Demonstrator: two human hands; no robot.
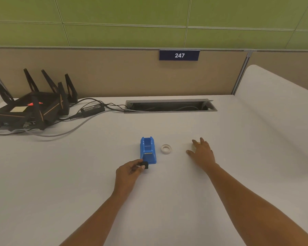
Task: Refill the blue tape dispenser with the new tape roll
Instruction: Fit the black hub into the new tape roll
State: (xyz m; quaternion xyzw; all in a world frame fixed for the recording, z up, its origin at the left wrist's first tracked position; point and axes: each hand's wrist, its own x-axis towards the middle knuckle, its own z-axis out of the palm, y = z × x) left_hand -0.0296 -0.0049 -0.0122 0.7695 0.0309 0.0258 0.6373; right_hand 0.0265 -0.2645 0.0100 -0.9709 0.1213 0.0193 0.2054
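L: left hand [130, 172] pinches black spool [144, 164] at near end of blue dispenser [148, 150], mid worktop [78, 174], long axis toward far edge | R: right hand [202, 150] spread over yellowish roll [193, 147], grip not clear | white ring [166, 149] between dispenser and right hand

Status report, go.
Left hand pinches black part by blue dispenser. Right hand covers pale roll, grip unclear. Dispenser cradle empty. White ring beside it.

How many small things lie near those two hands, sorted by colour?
Blue: 1, tape dispenser
White: 1, tape ring
Black: 1, small piece pinched by the left hand
Pale yellowish: 1, roll mostly hidden under the right hand
Total: 4
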